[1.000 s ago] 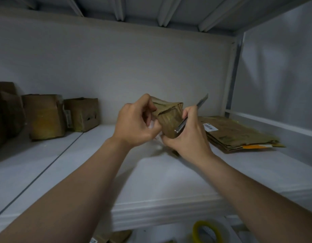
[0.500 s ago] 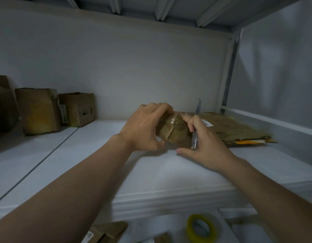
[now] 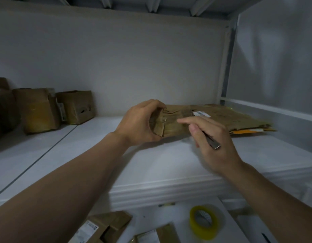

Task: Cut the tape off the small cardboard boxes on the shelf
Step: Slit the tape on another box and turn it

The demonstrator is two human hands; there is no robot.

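Small cardboard box point(image 3: 172, 122) lies mid shelf point(image 3: 151, 163), toward back edge, beside flattened cardboard point(image 3: 239, 118) in right back corner. Left hand point(image 3: 139, 123) curls round box's left end. Right hand point(image 3: 216, 142) pinches cutter point(image 3: 212, 142), index finger stretched toward box; blade hidden. More boxes point(image 3: 39, 109) at left back. Yellow tape roll point(image 3: 203, 220) below shelf.

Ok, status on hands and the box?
Left hand grips small box on shelf. Right hand holds cutter, blade hidden. Flattened cardboard stack just behind.
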